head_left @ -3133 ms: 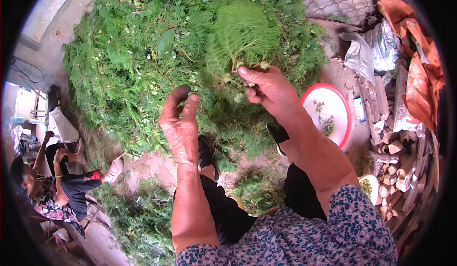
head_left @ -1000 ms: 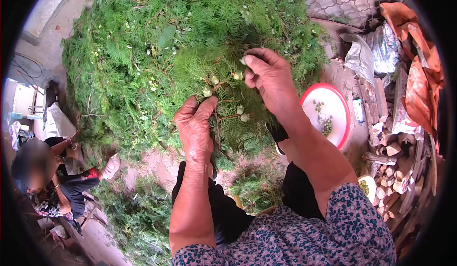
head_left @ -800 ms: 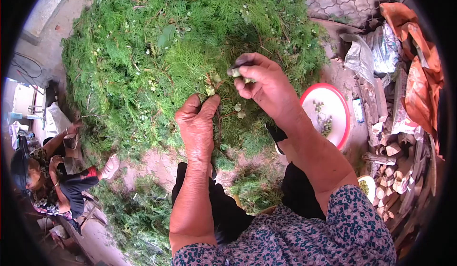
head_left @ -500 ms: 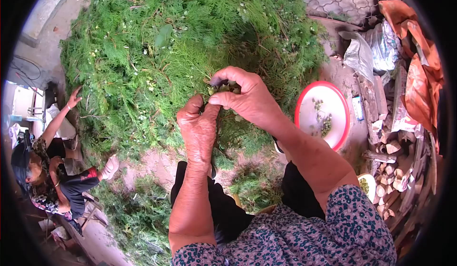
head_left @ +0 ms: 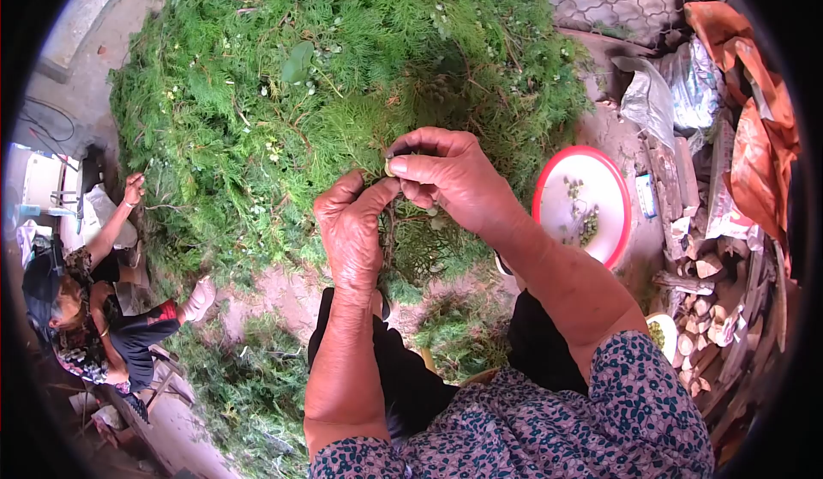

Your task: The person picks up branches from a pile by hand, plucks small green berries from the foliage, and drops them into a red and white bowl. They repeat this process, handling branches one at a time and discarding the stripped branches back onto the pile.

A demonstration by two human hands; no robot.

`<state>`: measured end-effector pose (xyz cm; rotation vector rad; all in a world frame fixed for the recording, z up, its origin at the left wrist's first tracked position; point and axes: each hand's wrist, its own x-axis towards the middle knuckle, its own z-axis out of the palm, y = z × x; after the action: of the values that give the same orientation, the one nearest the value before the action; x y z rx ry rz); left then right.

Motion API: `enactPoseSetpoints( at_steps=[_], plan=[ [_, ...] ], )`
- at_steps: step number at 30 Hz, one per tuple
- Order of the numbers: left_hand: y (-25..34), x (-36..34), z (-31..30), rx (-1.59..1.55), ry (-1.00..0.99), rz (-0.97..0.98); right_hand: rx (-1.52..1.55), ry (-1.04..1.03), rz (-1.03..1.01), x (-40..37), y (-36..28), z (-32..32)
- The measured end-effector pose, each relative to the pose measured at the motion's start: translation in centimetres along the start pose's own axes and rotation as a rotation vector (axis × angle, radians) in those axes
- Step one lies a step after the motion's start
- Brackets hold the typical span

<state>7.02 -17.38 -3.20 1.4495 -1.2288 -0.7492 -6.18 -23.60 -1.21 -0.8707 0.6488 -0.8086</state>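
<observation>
My left hand (head_left: pixel 350 226) is closed on a leafy evergreen sprig (head_left: pixel 416 243), whose stem and green foliage hang below the fingers. Thumb and bent fingers of my right hand (head_left: pixel 454 174) pinch a small pale-green cone (head_left: pixel 389 168) just beside the left fingertips. Both hands are over the near side of a large heap of evergreen branches (head_left: pixel 231 127) dotted with pale cones. To the right of my right forearm stands a white basin with a red rim (head_left: pixel 626 209); several small green cones (head_left: pixel 588 224) lie in it.
At the left a co-worker (head_left: pixel 86 316) sits with one hand raised beside the heap. Stacked firewood (head_left: pixel 703 307), an orange sheet (head_left: pixel 750 136) and plastic bags (head_left: pixel 686 84) line the right side. Loose cut greenery (head_left: pixel 249 385) covers ground near my legs. A small bowl (head_left: pixel 669 342) holds green bits.
My right fingers have shifted slightly and now show one small cone at their tips, where a cluster showed before. The left hand stays nearly in place. The co-worker's raised hand has lowered slightly.
</observation>
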Motion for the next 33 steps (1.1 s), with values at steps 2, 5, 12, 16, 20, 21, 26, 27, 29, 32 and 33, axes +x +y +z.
enactPoseSetpoints(
  at_steps=[2,5,12,16,20,21,26,27,29,32,33],
  plan=[
    [0.0,0.1,0.0,0.074,-0.019,0.043,0.068,-0.006,0.027,0.1,0.2,-0.1],
    [0.4,0.1,0.5,-0.206,0.089,-0.033,0.112,-0.021,0.036,0.3,0.3,-0.2],
    [1.1,-0.1,0.3,-0.210,0.118,-0.102,-0.615,-0.030,-0.339,0.3,0.3,0.3],
    [1.1,-0.2,0.4,-0.231,0.095,-0.171,-0.582,-0.003,-0.253,-0.2,0.0,0.4],
    [1.6,-0.1,0.6,-0.268,0.102,-0.153,-0.284,-0.031,-0.035,-0.2,-0.1,0.0],
    [1.5,-0.1,0.6,-0.282,0.103,-0.163,-0.217,-0.073,-0.026,-0.2,0.1,-0.2],
    [1.1,-0.2,0.3,-0.245,0.082,-0.074,-0.030,-0.092,0.065,-0.1,0.1,-0.7],
    [1.1,-0.2,0.1,-0.257,0.084,-0.098,0.043,-0.104,0.052,-0.2,-0.2,-0.5],
    [1.0,-0.3,0.1,-0.268,0.084,-0.122,0.118,-0.115,0.037,-0.1,-0.4,-0.6],
    [0.8,-0.1,0.8,-0.368,0.130,-0.183,0.362,-0.043,-0.015,0.4,-0.9,-1.0],
    [1.2,0.0,0.9,-0.478,0.173,-0.241,0.362,-0.044,-0.016,0.4,-1.0,-1.2]
  ],
)
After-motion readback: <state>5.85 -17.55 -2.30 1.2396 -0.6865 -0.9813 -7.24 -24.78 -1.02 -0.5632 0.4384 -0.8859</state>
